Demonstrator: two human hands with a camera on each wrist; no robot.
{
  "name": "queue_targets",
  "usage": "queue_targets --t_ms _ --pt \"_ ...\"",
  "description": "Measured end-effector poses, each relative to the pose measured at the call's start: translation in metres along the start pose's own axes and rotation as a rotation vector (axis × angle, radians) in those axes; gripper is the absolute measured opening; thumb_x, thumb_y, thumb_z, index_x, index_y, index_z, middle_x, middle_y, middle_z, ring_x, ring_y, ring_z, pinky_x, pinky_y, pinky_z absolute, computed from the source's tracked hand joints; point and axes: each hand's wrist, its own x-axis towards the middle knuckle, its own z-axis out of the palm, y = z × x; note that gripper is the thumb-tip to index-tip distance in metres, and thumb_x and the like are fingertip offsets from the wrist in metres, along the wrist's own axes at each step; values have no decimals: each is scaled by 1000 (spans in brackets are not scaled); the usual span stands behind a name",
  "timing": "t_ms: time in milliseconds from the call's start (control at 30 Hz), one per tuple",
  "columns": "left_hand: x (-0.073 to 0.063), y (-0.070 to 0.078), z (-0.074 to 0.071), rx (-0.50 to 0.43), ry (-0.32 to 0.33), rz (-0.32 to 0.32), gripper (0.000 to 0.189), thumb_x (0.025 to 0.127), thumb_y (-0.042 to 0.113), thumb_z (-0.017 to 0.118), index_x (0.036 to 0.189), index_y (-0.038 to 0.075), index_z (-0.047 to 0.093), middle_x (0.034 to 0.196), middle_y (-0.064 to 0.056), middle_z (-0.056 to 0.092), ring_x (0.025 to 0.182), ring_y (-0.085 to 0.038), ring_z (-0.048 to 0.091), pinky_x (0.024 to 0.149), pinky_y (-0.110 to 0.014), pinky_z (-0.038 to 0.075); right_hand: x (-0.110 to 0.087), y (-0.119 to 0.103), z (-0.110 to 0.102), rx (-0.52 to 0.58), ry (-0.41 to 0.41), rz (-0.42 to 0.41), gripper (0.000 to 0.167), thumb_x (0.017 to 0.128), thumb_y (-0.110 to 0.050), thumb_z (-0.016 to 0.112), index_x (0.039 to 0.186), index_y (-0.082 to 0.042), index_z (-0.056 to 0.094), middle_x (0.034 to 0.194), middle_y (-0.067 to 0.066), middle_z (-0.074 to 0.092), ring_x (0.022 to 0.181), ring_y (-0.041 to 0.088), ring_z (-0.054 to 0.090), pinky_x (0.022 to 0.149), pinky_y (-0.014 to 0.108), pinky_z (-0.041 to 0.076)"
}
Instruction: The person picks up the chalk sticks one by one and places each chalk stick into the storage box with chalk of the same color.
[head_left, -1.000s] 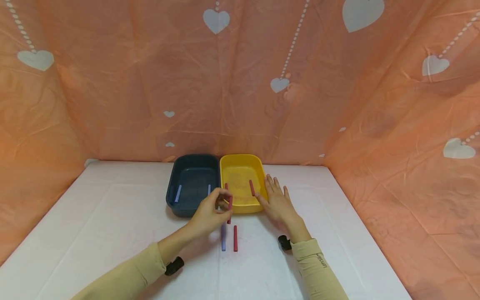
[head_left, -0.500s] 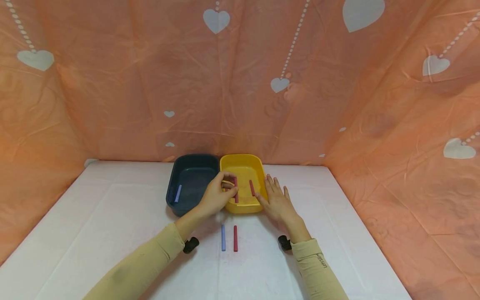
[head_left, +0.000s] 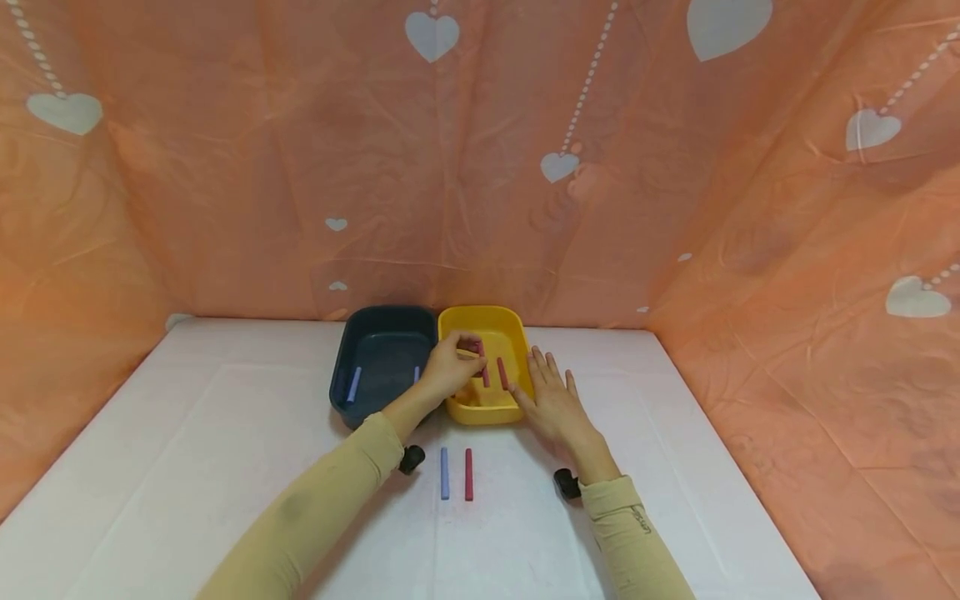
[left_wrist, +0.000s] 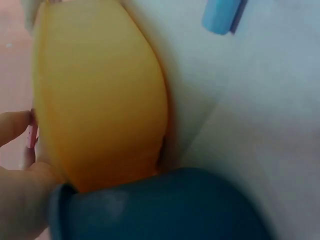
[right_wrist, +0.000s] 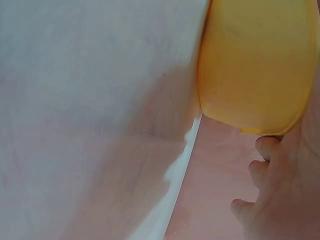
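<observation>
In the head view my left hand (head_left: 448,367) pinches a red chalk stick (head_left: 486,377) between thumb and fingers, over the yellow tray (head_left: 487,415). Another red chalk (head_left: 502,373) lies in that tray, just right of the held one. At the tray's right rim, my right hand (head_left: 557,404) has its fingers extended, its thumb over the rim. The left wrist view shows the held chalk's tip (left_wrist: 32,136) beyond the tray wall (left_wrist: 105,90). In the right wrist view, the right hand's fingers (right_wrist: 267,146) are spread beside the yellow tray. My left hand covers part of its left side.
A dark blue tray (head_left: 384,321) stands against the yellow one's left side, with a blue chalk (head_left: 354,385) and another partly hidden behind my left hand. On the white table before the trays lie a blue chalk (head_left: 445,473) and a red chalk (head_left: 468,475). An orange curtain (head_left: 480,208) hangs behind.
My left hand has carried the red chalk from in front of the trays forward and right, over the yellow tray. The right hand stays in place at its rim.
</observation>
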Motion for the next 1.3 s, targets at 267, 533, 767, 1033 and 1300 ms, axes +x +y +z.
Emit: queue_targets --t_ms 267,533,767,1033,1300 --pt "23 -3 12 87 -20 -85 38 93 -3 71 129 -4 59 118 -21 66 98 -32 70 84 -37 61 1 1 1 -5 3 -9 78 110 -53 36 165 -1 15 174 12 9 160 36 8 124 64 6" --pt "36 -12 27 98 -32 -166 37 91 -6 69 127 -5 61 114 -22 66 95 -27 65 77 -32 59 2 0 0 -8 -13 0 79 110 -53 37 164 -1 15 174 12 8 160 35 6 124 63 6" --pt "40 -18 31 243 -15 -195 35 87 -2 73 121 -5 65 110 -19 69 95 -25 63 83 -31 53 2 -2 -2 -14 -22 7 78 110 -53 37 165 -1 15 174 12 8 160 35 5 124 63 6" --pt "40 -18 35 432 -25 -181 30 92 8 77 118 -4 68 102 -13 66 94 -25 59 88 -35 52 2 -1 -4 -15 -25 7 78 110 -52 37 165 -1 15 174 13 9 160 35 6 124 64 6" --pt "38 -19 36 545 -72 -150 31 93 9 73 122 -3 71 107 -13 71 102 -27 64 99 -38 52 2 0 -1 -14 -17 3 78 110 -52 38 164 0 16 174 13 10 160 36 7 124 64 7"
